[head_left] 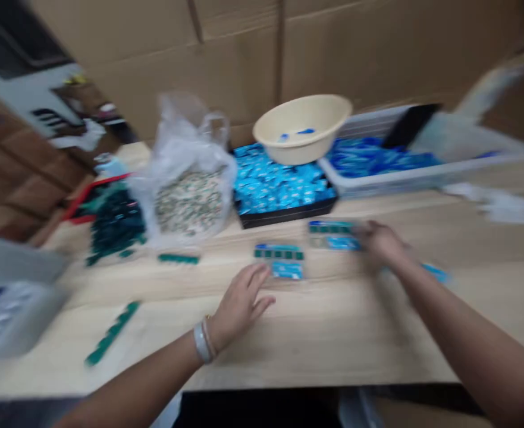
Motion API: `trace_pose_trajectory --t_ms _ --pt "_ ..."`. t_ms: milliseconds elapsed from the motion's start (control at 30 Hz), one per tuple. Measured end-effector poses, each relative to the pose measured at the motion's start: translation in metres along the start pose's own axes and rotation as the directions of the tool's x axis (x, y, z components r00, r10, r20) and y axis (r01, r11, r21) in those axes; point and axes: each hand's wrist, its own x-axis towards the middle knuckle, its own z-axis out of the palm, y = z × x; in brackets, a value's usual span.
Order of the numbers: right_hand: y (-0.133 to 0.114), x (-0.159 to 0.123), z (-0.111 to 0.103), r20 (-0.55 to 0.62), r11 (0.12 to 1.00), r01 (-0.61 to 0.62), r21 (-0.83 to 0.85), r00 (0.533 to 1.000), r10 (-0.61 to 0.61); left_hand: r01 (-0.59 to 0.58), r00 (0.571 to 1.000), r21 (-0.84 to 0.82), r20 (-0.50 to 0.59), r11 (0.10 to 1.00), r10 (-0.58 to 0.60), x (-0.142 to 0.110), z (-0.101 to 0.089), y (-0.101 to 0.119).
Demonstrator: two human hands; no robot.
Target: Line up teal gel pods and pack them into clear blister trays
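Left hand (pixel 239 306) by foil strips (pixel 278 260) — cream basin (pixel 301 129), plastic bag (pixel 190 202) beyond

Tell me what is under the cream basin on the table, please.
The cream basin sits on blue packets in a black tray. Whatever lies directly beneath the basin is covered and cannot be seen.

Packet (pixel 287 270) glossy plastic; tabletop (pixel 333 351) smooth wood (pale grain).

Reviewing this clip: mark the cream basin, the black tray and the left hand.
Cream plastic basin (pixel 300 151): head view, outer wall.
Black tray (pixel 284 214): head view, front rim.
Left hand (pixel 239 306): head view, back of the hand.
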Motion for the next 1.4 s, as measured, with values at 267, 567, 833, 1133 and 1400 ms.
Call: trace_pose_trajectory --t_ms 267,567,833,1133,1400 --pt "-0.213 -0.184 0.076 -0.105 0.561 0.747 0.356 0.629 -0.770 0.632 0.740 0.476 -0.136 0.612 -0.658 -0.283 -0.028 -0.085" --pt "-0.271 -0.256 0.102 0.149 0.378 0.585 0.718 0.400 -0.904 0.394 0.919 -0.149 0.076 0.907 -0.387 -0.269 -0.071 -0.068" --pt "-0.145 -0.201 0.039 0.371 -0.119 -0.408 0.905 0.895 -0.247 0.517 0.845 -0.851 0.490 0.096 -0.212 -0.063 -0.049 -0.011" --pt "-0.029 -0.215 0.010 0.384 -0.399 -0.270 0.876 0.891 0.241 0.536 0.838 -0.819 0.546 -0.205 0.011 0.079 0.044 0.115" --pt "0.095 -0.147 -0.050 0.127 0.176 -0.218 0.960 0.898 0.421 0.437 0.896 -0.845 0.441 -0.307 0.061 0.133 0.061 0.180"
